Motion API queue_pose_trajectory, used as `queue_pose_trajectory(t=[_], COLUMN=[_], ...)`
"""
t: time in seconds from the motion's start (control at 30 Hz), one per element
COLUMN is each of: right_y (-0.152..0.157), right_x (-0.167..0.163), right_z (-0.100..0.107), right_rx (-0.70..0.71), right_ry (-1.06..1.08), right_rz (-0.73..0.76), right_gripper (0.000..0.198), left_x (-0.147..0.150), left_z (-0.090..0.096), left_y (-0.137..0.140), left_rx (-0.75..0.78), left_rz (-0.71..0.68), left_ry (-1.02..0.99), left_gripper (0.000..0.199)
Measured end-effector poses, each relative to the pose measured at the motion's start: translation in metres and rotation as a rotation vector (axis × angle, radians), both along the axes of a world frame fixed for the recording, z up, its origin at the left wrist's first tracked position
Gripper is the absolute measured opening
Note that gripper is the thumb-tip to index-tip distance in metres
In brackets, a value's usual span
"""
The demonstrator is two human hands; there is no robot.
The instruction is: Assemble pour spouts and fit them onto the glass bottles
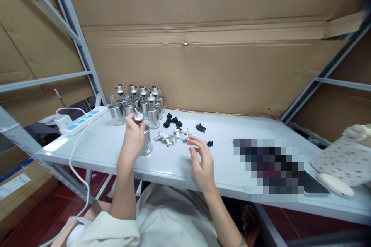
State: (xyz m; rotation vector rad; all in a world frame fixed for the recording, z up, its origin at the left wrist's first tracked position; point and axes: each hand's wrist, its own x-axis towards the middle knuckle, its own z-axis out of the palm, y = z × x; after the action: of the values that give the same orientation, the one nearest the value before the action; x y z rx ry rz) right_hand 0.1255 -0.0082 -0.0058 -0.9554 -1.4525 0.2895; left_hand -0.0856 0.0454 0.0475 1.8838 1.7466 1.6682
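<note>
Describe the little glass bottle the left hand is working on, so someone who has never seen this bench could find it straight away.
Start at the white table and find the cluster of finished bottles at its back left, beside the power strip. Just in front of them, one glass bottle stands apart, gripped at its top by the left hand. Only this one is held.

Left hand (133, 136) raised, fingers apparently curled closed; right hand (203, 160) hovers, fingers loosely spread.

Packing workshop, steel racking (72, 23), cardboard sheets (203, 65), white worktable (174, 162)
</note>
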Motion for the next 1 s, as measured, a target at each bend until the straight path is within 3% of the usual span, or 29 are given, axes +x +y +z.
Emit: queue_pose_trajectory(t=[0.13, 0.37, 0.7, 1.0], right_y=[0.001, 0.000, 0.001, -0.001], right_x=[0.000, -0.001, -0.001, -0.001], right_z=[0.000, 0.002, 0.001, 0.000], right_rx=[-0.034, -0.052, -0.133, -0.195], right_ry=[-0.022, -0.027, -0.055, -0.074], right_rz=[0.014, 0.022, 0.048, 0.067], right_gripper=[0.019, 0.018, 0.019, 0.020], left_x=[-0.021, -0.036, -0.056, -0.056], left_z=[0.012, 0.018, 0.026, 0.013], left_y=[0.029, 0.071, 0.116, 0.124], left_rx=[-0.142, -0.152, -0.183, -0.102], left_rz=[0.049, 0.190, 0.036, 0.068], left_ry=[0.066, 0.306, 0.458, 0.392], left_gripper=[0.038, 0.041, 0.038, 0.045])
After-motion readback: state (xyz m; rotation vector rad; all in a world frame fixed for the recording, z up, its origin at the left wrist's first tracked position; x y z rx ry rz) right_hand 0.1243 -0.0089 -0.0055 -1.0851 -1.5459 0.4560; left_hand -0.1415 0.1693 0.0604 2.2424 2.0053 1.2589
